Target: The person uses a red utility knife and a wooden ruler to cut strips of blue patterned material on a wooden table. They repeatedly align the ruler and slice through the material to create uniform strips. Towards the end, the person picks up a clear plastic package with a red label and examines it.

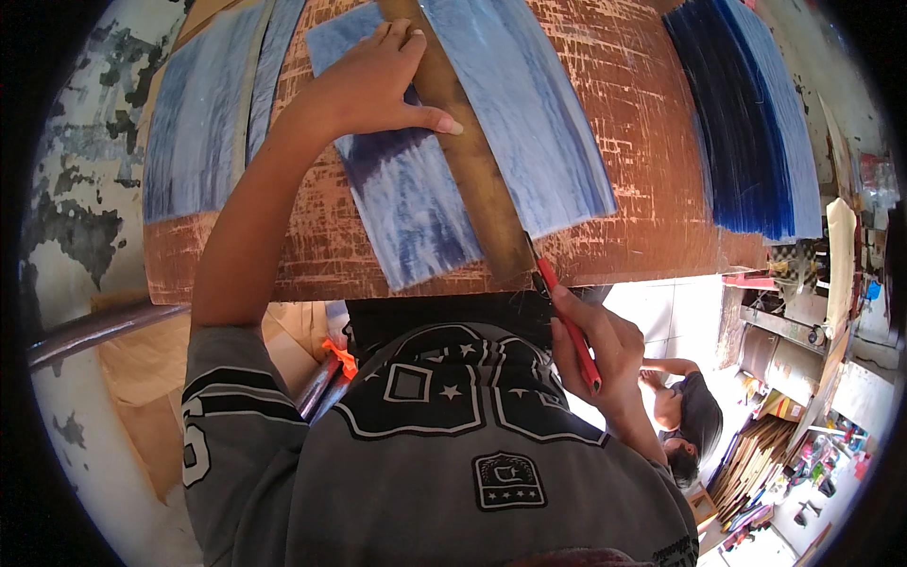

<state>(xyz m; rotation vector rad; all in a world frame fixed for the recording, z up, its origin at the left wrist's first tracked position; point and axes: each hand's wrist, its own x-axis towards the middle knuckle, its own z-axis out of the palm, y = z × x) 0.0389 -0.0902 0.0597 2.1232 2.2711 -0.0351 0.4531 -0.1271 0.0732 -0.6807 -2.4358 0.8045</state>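
Observation:
A long brown straightedge lies slantwise across a sheet streaked in blue and white, its near end close to the table's front edge. My left hand presses down on this strip, thumb and fingers spread apart, with the thumb tip on its face. In my right hand is a red-handled utility knife, the fingers closed around it. Its thin tip points up beside the straightedge, at the sheet's near edge; whether it touches the sheet I cannot tell. Left of the strip shows more blue-and-white sheet with a dark patch.
The worn brown table ends just ahead of my body. More streaked blue sheets lie at its left, and a stack of dark blue sheets at its right. Another person is beyond my right arm, near upright flat pieces.

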